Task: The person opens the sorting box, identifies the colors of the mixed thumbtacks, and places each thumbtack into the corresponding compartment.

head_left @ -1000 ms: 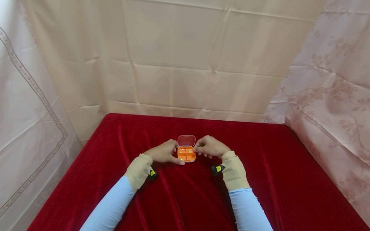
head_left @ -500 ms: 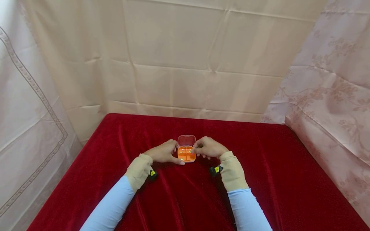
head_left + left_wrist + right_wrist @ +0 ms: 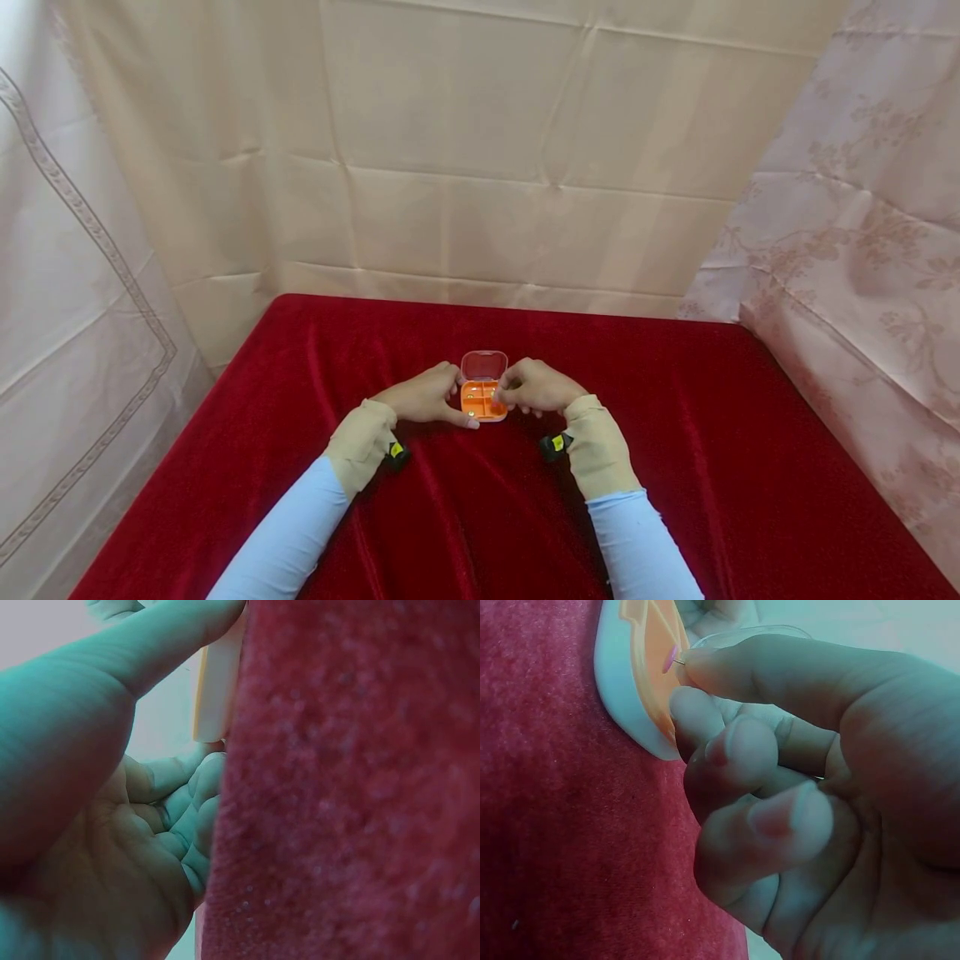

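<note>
An orange four-compartment pill box (image 3: 476, 405) with its clear lid (image 3: 483, 365) raised at the back rests on the table. Several small shiny pieces (image 3: 471, 413) lie inside, too small to make out. My left hand (image 3: 426, 395) holds the box at its left side, thumb at the front corner and fingers near the hinge. Over the right compartments, my right hand (image 3: 543, 387) pinches a pink-headed stud (image 3: 670, 658) by its thin metal post between thumb and index finger. Its other fingers are curled beside the box's white outer wall (image 3: 615, 682).
Wrinkled red velvet (image 3: 420, 525) covers the table. A beige curtain (image 3: 480, 167) hangs behind it, with patterned curtains at the left (image 3: 60, 333) and right (image 3: 847, 250).
My right hand has moved a little left and toward the front, further over the box's right compartments. The left hand and the box have stayed in place.
</note>
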Demonstrator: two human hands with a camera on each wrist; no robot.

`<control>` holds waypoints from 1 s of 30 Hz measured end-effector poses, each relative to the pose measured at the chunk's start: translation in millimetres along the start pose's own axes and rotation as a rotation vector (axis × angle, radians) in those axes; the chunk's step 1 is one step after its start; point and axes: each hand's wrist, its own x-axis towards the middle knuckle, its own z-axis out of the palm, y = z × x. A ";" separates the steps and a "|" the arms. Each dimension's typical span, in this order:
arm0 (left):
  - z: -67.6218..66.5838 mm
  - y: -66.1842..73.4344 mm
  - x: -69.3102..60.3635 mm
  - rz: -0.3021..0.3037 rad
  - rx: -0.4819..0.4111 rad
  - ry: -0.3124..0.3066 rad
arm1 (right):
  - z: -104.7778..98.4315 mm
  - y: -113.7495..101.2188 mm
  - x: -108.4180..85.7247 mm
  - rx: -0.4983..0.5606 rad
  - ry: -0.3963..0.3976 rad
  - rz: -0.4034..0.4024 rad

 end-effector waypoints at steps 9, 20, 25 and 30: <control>0.1 0.3 -0.4 -0.001 0.001 -0.006 | 1.2 -2.2 0.2 -0.065 -0.003 -0.005; 1.1 -0.5 -0.2 -0.002 0.010 -0.002 | 1.6 -4.0 1.6 -0.115 -0.009 -0.043; 1.6 -1.2 0.1 -0.014 -0.004 -0.003 | -4.9 5.7 -1.4 0.031 0.011 -0.036; 1.4 -1.6 0.5 -0.026 -0.010 -0.002 | -13.5 15.7 -5.2 0.208 0.165 0.042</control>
